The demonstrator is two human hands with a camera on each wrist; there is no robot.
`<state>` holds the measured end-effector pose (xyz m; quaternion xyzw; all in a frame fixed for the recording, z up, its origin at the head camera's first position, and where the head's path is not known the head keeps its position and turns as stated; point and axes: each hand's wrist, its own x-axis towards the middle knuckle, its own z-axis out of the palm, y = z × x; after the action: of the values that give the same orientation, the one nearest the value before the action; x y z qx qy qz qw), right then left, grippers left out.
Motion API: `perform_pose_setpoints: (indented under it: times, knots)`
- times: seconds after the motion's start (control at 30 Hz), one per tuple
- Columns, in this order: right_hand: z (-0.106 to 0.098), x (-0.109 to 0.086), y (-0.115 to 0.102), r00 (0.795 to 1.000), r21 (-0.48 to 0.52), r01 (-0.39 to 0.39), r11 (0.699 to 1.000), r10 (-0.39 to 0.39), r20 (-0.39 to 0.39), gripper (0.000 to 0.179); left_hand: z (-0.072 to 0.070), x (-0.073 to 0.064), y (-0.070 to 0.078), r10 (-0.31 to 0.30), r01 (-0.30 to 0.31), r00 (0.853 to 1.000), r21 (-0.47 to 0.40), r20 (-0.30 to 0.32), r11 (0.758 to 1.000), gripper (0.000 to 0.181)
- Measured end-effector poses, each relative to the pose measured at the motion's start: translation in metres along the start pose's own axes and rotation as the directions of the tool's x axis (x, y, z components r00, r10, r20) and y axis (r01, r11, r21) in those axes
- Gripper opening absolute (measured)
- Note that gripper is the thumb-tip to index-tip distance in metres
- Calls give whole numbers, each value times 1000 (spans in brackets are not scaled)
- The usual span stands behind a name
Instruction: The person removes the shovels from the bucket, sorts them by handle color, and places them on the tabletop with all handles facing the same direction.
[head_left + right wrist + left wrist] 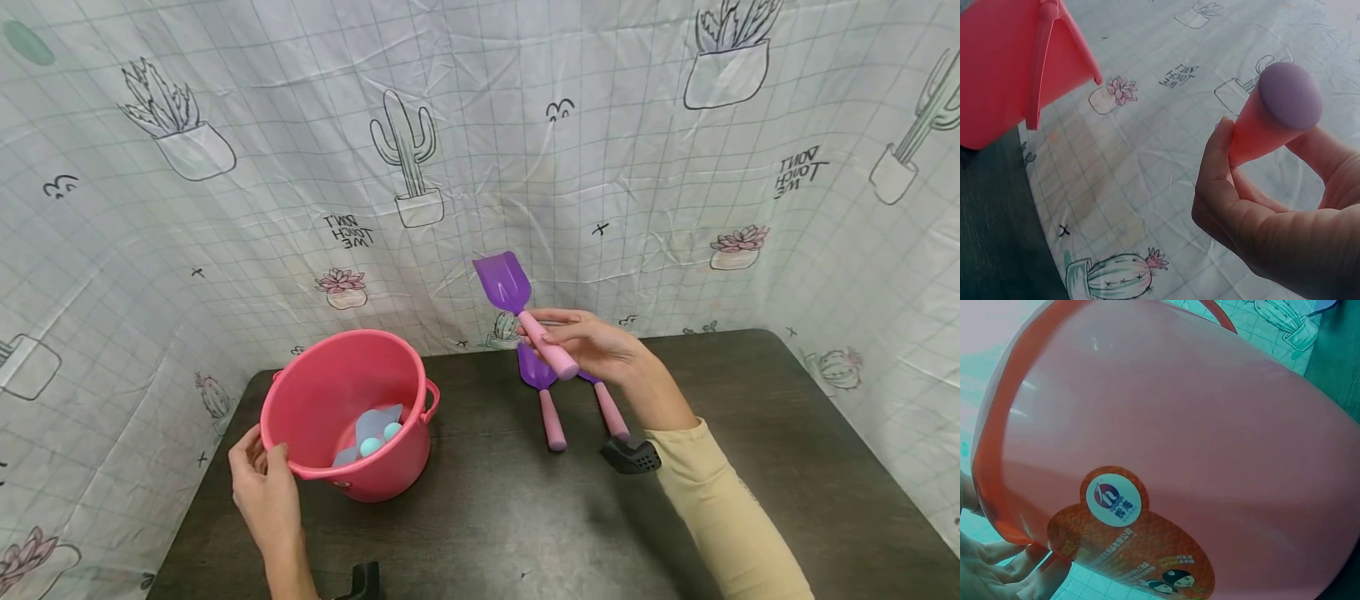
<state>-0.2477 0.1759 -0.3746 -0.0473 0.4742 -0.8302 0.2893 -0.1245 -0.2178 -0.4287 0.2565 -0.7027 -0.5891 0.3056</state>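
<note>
My right hand (600,343) pinches the pink handle of a purple toy shovel (504,282), raised above the table with its blade up and to the left. The right wrist view has the handle's rounded end (1291,97) pointing at the camera between thumb and fingers. At the left, my left hand (266,483) grips the rim of a red bucket (390,475), which tilts toward me. Inside the bucket lie greyish pieces (372,422) and two turquoise balls (371,447). A sticker (1129,537) shows on the bucket's side in the left wrist view.
Two more purple shovels with pink handles lie on the dark table (480,533): one shovel (552,421) in the middle, another shovel (611,410) partly under my right forearm. A cactus-print sheet (510,150) hangs behind and around the table.
</note>
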Motion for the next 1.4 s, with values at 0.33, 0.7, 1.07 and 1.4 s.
perform_pose_setpoints:
  times: [0.33, 0.7, 1.07, 1.4]
  knots:
    - [-16, -9, 3, 1000, -45, 11, 999, -12, -16, 65, 1, -1, 0, 13, -13, 1000, 3, 1, 1000, 48]
    - [-40, -20, 4, 999, -36, 17, 999, -19, -35, 72, 1, -1, 0, 21, -21, 1000, -8, 2, 1000, 48]
    - [-70, -32, 13, 1000, 48, 17, 999, -17, 3, 67, 1, -1, 0, 4, -4, 1000, 1, -3, 1000, 48]
    - [-95, -42, 18, 997, -40, 36, 999, -38, -60, 70, 2, -2, 0, 12, -12, 1000, 0, -10, 1000, 48]
